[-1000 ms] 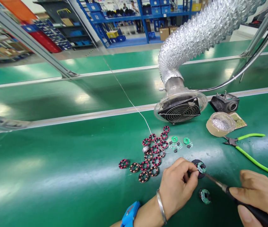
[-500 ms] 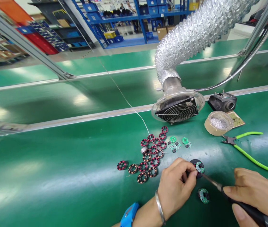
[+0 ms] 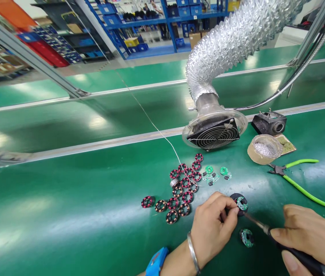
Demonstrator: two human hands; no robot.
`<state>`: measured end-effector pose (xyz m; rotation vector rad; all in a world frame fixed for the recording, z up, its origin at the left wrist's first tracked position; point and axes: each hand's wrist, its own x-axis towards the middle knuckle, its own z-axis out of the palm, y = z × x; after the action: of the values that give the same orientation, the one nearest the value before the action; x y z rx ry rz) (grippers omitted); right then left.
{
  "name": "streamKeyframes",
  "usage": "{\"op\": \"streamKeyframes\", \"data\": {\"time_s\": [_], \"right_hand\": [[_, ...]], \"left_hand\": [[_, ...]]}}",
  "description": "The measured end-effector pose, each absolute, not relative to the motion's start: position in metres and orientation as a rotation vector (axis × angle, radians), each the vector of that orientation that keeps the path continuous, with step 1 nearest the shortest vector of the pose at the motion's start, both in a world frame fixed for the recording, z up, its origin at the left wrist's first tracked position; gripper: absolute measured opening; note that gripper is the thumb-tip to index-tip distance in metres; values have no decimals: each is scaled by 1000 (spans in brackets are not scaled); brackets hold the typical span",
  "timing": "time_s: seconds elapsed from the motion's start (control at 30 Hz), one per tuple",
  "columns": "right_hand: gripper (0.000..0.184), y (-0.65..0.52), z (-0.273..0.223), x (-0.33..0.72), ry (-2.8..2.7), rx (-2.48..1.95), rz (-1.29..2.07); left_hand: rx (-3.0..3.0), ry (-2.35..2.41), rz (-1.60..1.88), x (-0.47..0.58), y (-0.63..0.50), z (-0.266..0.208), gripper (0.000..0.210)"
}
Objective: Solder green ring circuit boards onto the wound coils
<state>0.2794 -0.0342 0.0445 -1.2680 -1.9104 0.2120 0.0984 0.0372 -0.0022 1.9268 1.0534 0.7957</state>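
Observation:
My left hand has thumb and forefinger pinched together at the left edge of a small round green circuit board. That board sits on a dark round base; the fingertips hide part of its edge. My right hand is wrapped round the black handle of a soldering iron. The iron's tip points left, at the lower edge of the board; I cannot tell whether it touches. Just below lies a second ring-shaped part with a green board on the green table.
Several copper-wound rings lie left of my hands, with a thin solder wire hanging down over them. Loose green boards lie beyond. Green-handled cutters, a round tub and a fume extractor stand farther back.
Both hands keep almost the same pose. The soldering iron's tip has shifted very slightly down and left.

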Motion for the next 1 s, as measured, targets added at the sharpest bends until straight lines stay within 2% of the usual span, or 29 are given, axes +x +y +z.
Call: {"op": "streamKeyframes", "data": {"time_s": [0.23, 0.33, 0.4, 0.5, 0.7, 1.0], "right_hand": [[26, -32, 51, 296, -1957, -1246, 118], [29, -17, 36, 317, -1851, -1251, -149], [27, -7, 21, 332, -1800, -1444, -264], [26, 0, 5, 340, -1900, -1502, -105], [23, 5, 15, 306, -2048, -1137, 367], [27, 24, 16, 295, -2237, -920, 522]], "left_hand": [[1939, 1014, 792, 97, 38, -1, 13], [1944, 1003, 794, 96, 37, -1, 13], [1949, 1006, 797, 96, 37, -1, 13], [1953, 1003, 802, 96, 37, -1, 14], [1965, 994, 816, 95, 38, -2, 13], [1928, 1075, 763, 96, 36, -1, 8]]}}
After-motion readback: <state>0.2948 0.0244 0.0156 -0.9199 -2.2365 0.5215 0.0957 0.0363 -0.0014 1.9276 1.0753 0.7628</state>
